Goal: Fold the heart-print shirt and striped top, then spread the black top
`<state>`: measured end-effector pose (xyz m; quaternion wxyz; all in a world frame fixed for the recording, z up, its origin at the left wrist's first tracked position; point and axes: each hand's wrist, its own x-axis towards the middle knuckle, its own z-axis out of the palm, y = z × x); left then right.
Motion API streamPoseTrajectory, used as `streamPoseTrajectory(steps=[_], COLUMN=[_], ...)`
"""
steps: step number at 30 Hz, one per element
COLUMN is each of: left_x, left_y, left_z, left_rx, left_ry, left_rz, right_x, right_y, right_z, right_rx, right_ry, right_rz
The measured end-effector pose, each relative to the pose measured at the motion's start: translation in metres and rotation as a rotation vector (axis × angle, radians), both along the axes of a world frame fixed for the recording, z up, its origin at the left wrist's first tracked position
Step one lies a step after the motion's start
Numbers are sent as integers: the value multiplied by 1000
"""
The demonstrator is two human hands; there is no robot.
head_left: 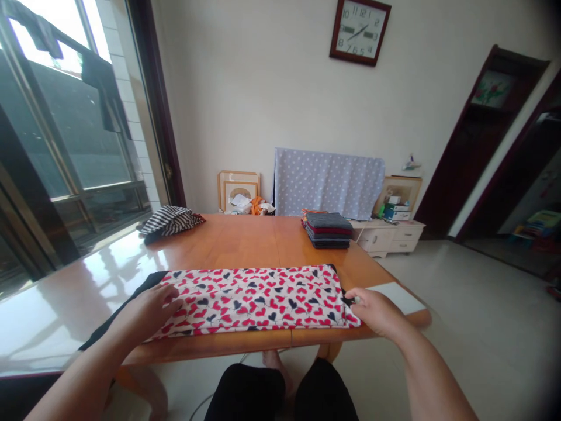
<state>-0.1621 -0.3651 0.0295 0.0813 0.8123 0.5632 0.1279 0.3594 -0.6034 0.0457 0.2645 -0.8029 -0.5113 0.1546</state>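
A white garment printed with red and dark hearts (258, 298) lies folded into a long flat strip along the near edge of the table. Black fabric shows at its left end and at its right corner. My left hand (155, 310) rests on the left part of the strip, its fingers loosely bent and apart. At the other end, my right hand (372, 310) pinches the garment's black edge between thumb and fingers. Whether the garment is a top or something else cannot be made out.
The wooden table (232, 240) carries a stack of folded clothes (328, 229) at the back right. A crumpled black-and-white striped garment (170, 222) lies back left. A pale sheet (398, 297) is by my right hand. Beyond stands a dotted cloth cover (328, 184).
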Motion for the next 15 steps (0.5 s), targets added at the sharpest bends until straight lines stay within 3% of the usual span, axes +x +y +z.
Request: streamPoseTrajectory(steps=[3,10,15], left_x=[-3,-4,-4], left_y=[-9,-35,-48], left_z=[3,14,23], left_rx=[-73,-81,-155], left_ry=[-20,-159,-171], left_rz=[-27,-45,-68], right_x=[-7,6,6], right_y=[-1,23,32], right_z=[-5,-36,-37], right_rx=[-44,-53,-6], right_ry=[30,62,137], right_rz=[89,179,185])
